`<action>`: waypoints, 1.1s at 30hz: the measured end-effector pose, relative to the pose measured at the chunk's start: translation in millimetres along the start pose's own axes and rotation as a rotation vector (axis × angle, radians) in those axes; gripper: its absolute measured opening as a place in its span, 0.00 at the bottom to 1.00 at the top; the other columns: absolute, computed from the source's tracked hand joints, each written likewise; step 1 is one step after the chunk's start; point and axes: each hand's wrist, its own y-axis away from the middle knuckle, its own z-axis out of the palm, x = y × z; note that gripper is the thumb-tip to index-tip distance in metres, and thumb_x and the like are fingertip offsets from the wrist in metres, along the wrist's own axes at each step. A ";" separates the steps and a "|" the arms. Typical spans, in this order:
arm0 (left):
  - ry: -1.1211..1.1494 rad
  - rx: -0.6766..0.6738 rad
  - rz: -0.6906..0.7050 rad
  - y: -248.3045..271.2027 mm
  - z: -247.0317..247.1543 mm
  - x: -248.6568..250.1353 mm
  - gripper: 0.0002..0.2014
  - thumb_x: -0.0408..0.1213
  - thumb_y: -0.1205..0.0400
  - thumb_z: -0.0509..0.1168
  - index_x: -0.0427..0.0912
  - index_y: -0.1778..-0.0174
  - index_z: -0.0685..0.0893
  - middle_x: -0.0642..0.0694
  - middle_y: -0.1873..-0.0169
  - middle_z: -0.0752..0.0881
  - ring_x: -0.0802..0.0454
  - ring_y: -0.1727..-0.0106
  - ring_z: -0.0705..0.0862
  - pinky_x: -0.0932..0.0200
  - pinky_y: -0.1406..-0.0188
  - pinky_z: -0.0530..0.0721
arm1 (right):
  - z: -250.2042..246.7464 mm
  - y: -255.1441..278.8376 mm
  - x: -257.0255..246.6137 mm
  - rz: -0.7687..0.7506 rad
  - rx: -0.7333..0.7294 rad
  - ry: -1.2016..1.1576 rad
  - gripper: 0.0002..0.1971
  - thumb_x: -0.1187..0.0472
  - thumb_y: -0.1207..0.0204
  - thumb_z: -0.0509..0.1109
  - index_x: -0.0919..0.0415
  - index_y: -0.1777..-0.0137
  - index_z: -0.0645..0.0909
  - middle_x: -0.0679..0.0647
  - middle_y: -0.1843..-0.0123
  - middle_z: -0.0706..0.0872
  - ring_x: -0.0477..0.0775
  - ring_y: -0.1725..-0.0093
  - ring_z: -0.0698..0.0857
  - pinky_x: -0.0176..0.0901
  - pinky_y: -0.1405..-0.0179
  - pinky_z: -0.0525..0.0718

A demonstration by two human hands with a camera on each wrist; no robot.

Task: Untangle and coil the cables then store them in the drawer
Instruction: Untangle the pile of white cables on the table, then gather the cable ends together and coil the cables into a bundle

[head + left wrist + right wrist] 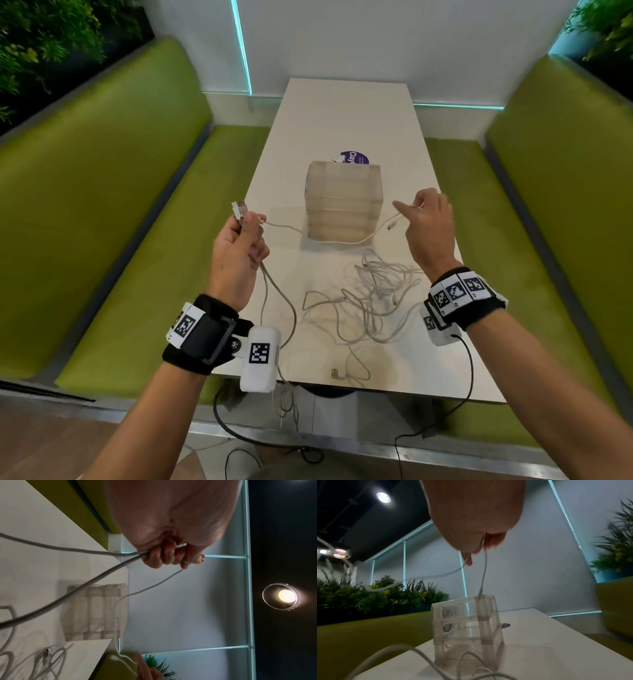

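Cable (329,240): one thin white strand, slung left-right before the drawer unit (343,202) (four tiers).
Left hand (239,250): grips plug ends.
Right hand (428,226): pinches strand.
Tangle (373,301): on table (346,113).

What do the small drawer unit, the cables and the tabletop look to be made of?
Drawer unit: probably frosted translucent plastic; its frame and contents show through the walls.
Cables: white, flexible, likely rubbery plastic sheathing; they lie in loose tangled loops, with metal-looking plugs at the left hand.
Table: smooth white top, faintly glossy; laminate perhaps, cannot tell for sure.
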 end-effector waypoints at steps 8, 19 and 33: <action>-0.018 0.024 0.005 2.3 5.6 1.1 0.13 0.41 0.12 0.55 0.41 0.59 0.78 0.52 0.74 0.67 0.58 0.75 0.61 0.63 0.73 0.61 | -26.9 4.6 -18.1 -0.005 -0.645 -0.551 0.16 0.73 0.24 0.68 0.52 0.44 0.86 0.48 0.59 0.84 0.42 0.59 0.84 0.39 0.54 0.77; 0.021 0.086 0.058 -1.2 6.4 2.1 0.15 0.45 0.11 0.49 0.44 0.58 0.74 0.51 0.67 0.85 0.57 0.68 0.70 0.64 0.65 0.69 | -44.9 59.4 -60.6 -0.112 -0.507 -0.632 0.04 0.60 0.24 0.73 0.52 0.53 0.89 0.47 0.56 0.83 0.38 0.56 0.77 0.27 0.56 0.72; 0.124 0.048 -0.049 -1.4 9.4 3.2 0.16 0.50 0.12 0.51 0.43 0.60 0.72 0.54 0.78 0.63 0.59 0.78 0.64 0.66 0.81 0.65 | -29.4 136.8 -91.1 -0.012 -1.325 -0.752 0.08 0.62 0.31 0.78 0.53 0.56 0.82 0.48 0.63 0.86 0.51 0.65 0.86 0.49 0.60 0.86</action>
